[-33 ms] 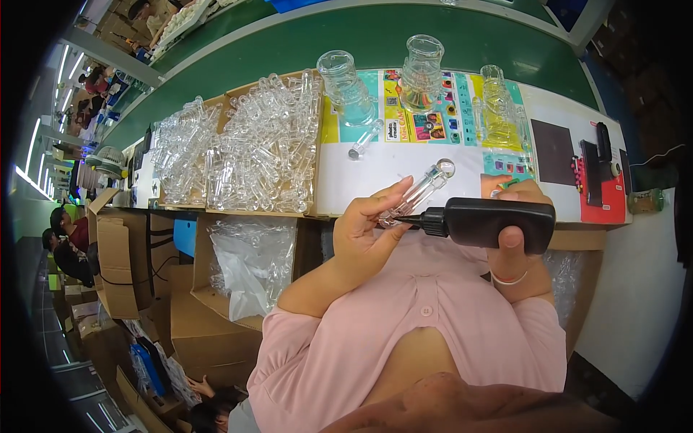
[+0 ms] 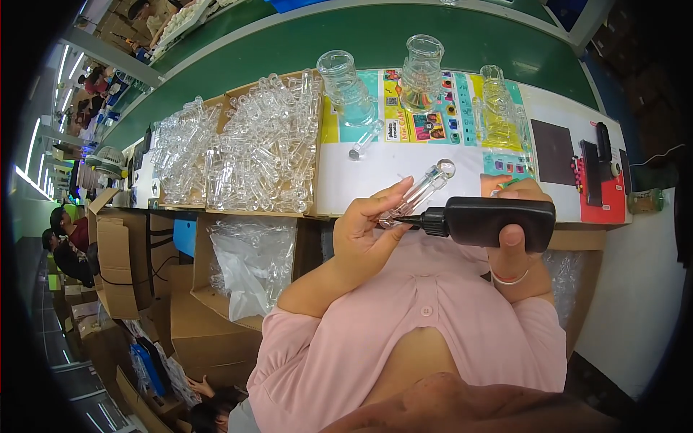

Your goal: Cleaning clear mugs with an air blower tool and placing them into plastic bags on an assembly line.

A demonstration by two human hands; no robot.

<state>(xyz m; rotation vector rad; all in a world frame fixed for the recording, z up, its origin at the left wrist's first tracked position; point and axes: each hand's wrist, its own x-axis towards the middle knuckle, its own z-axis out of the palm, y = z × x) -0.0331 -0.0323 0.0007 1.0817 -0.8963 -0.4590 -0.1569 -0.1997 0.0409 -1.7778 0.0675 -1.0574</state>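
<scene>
Between the thumb and fingers of my left hand (image 2: 367, 229) is a clear plastic piece (image 2: 426, 186) with tube-like sides and a round ball end, held tilted up and away to the right. My right hand (image 2: 514, 216) is wrapped round a black squeeze bottle (image 2: 494, 223) lying sideways. The bottle's thin nozzle points left and meets the near end of the clear piece at my left fingertips; whether it touches cannot be made out. On the white table beyond lies a loose small clear tube (image 2: 366, 140) with a round end.
Left stands a shallow cardboard box (image 2: 315, 144) heaped with clear tubes. Farther back are two clear, vase-shaped pieces (image 2: 346, 94) (image 2: 421, 76) and a group of clear tubes (image 2: 495, 108) on printed sheets. A dark phone-like slab (image 2: 591, 173) lies right. Cardboard boxes (image 2: 209, 321) stand below left.
</scene>
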